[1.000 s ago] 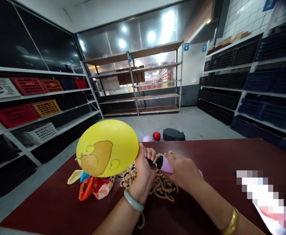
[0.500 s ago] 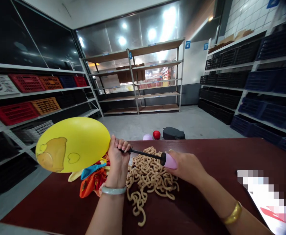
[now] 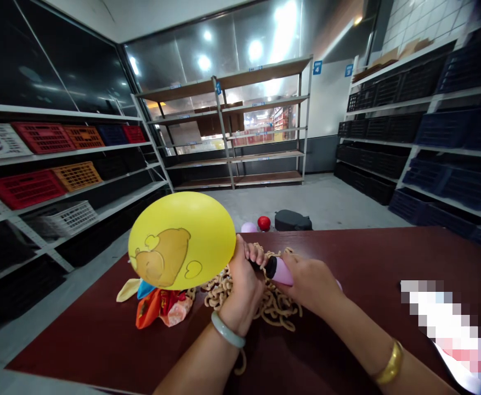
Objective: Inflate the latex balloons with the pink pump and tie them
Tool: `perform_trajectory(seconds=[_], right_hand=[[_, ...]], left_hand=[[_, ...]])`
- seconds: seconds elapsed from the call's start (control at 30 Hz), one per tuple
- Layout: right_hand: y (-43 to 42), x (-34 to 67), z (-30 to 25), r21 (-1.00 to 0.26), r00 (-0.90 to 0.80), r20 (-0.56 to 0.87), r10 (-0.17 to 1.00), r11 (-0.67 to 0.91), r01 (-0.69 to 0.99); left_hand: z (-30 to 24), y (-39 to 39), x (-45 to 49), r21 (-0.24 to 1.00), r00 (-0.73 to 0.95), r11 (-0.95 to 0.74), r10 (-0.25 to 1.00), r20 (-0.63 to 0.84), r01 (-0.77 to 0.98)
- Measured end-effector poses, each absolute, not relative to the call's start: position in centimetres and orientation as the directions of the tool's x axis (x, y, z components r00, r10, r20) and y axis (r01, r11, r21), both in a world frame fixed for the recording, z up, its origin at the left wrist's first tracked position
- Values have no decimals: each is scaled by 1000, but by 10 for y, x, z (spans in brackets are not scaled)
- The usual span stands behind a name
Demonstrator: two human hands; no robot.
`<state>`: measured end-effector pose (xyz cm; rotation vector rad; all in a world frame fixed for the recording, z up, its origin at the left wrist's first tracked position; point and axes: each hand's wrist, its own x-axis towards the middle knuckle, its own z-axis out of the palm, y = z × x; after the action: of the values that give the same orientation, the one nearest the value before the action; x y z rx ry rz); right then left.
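Note:
My left hand (image 3: 246, 277) is closed around the black rod end of a balloon pump, with its thumb against the neck of a yellow balloon (image 3: 182, 241). The balloon is inflated and carries a brown bear print and a small heart. My right hand (image 3: 312, 282) wraps round the pump's lilac body (image 3: 282, 272). Between the two hands shows the pump's black cap, and the rod is mostly pushed in. Beneath both hands lies a heap of beige, rope-like curled pieces (image 3: 279, 312). Limp balloons (image 3: 156, 307) in orange, red, blue and pale colours lie left of the heap.
The dark red table (image 3: 347, 351) spans the front. On its right edge lies a pale item (image 3: 454, 345), blurred by pixels. Beyond the table are a red ball-like thing (image 3: 264, 223), a lilac one (image 3: 248, 227) and a black case (image 3: 293, 220). Shelves with crates (image 3: 38, 137) line the sides.
My left hand has moved right toward my right hand, pushing the black rod into the pump. The yellow balloon has shifted right with it. My right hand stays nearly in place.

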<state>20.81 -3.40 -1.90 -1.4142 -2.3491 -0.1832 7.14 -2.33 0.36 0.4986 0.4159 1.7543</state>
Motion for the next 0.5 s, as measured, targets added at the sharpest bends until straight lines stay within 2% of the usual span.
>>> perform_trajectory(seconds=[0.27,0.5], right_hand=[[-25,210,-23,-153,-411,318,854,474,867],[-19,227,-13,-106,-435,403,805,513,852]], left_hand=[[1,0,33,521,-219,-203,975,31,-829],[34,1,-37,456,-308,-368,929,204,-810]])
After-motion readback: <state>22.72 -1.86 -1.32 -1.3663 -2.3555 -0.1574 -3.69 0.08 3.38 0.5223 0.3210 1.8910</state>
